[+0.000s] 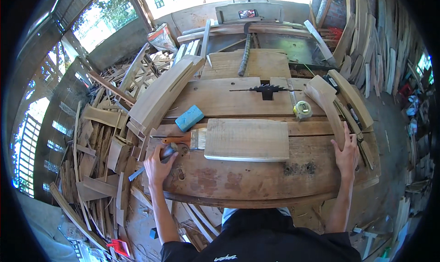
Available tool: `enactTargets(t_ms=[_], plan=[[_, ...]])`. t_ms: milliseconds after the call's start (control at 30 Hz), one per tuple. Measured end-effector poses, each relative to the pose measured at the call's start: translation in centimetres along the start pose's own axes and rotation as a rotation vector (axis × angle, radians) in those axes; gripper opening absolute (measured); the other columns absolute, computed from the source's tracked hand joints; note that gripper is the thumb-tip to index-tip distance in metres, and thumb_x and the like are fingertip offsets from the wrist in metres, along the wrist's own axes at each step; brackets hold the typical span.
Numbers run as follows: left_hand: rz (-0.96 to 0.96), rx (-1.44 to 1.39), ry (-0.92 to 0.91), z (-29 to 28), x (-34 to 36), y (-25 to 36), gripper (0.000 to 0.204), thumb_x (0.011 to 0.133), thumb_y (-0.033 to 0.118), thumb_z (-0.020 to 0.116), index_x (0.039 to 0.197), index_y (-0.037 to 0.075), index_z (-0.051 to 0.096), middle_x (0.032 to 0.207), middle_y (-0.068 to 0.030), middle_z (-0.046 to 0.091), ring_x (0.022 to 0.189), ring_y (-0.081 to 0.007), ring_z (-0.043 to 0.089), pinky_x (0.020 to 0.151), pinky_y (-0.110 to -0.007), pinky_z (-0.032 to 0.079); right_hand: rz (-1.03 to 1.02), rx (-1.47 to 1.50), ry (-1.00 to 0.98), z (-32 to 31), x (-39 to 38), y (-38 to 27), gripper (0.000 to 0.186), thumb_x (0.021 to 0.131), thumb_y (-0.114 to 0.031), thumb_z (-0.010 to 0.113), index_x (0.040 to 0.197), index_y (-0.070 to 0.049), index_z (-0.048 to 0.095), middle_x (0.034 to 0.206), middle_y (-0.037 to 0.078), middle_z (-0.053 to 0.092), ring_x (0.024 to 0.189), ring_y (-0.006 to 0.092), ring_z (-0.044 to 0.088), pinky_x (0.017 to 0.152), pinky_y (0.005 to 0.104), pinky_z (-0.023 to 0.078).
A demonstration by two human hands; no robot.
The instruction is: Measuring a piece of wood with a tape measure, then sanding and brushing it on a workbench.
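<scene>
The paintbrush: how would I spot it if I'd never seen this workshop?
On the wooden workbench, find the thick pale board lying in the middle. The paintbrush lies at its left end, near the left hand. Its pale bristles and orange-brown handle set it apart from the plain blue block nearby.

This is a workshop for woodworking. In the middle of the frame, a worn, stained brown wooden tabletop (256,184) shows it well: a dark, toothed metal saw blade (267,91) is seen there, with a round yellow tape measure (302,109) and a curved light-brown wooden piece (337,119). At the left lies a large heap of brown wood offcuts (98,170); at the upper right, many long, narrow wooden planks (369,46) stand upright, close together.
</scene>
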State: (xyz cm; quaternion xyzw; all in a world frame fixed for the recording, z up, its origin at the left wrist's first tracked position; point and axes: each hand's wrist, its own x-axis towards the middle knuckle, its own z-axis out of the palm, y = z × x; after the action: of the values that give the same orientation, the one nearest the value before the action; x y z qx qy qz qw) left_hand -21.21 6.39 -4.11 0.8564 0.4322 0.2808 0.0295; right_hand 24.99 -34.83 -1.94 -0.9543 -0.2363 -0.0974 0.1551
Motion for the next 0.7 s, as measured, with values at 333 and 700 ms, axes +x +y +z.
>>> enactTargets(t_ms=[333,700], plan=[[0.0,-0.223,-0.052,1.2,0.4,0.4,0.042,0.081,0.029,0.09,0.111,0.008,0.07,0.113,-0.0119,0.069,0.105,-0.0379,0.067,0.091,-0.05,0.052,-0.068,-0.126,0.026,1.4,1.2,-0.1,0.057,0.105,-0.034,0.066,0.158,-0.017,0.053,0.123,0.012,0.06,0.121,0.0309,0.058,0.106,0.0467,0.044],[0.07,-0.508,-0.048,-0.1,7.0,2.6,0.028,0.088,0.014,0.085,0.111,0.003,0.073,0.107,-0.012,0.069,0.098,-0.0274,0.07,0.09,-0.038,0.055,-1.009,0.17,-0.309,-0.3,-0.5,-16.3,0.122,0.072,-0.083,0.078,0.169,-0.023,0.035,0.168,0.027,0.03,0.154,0.0466,0.029,0.127,0.0573,0.022]])
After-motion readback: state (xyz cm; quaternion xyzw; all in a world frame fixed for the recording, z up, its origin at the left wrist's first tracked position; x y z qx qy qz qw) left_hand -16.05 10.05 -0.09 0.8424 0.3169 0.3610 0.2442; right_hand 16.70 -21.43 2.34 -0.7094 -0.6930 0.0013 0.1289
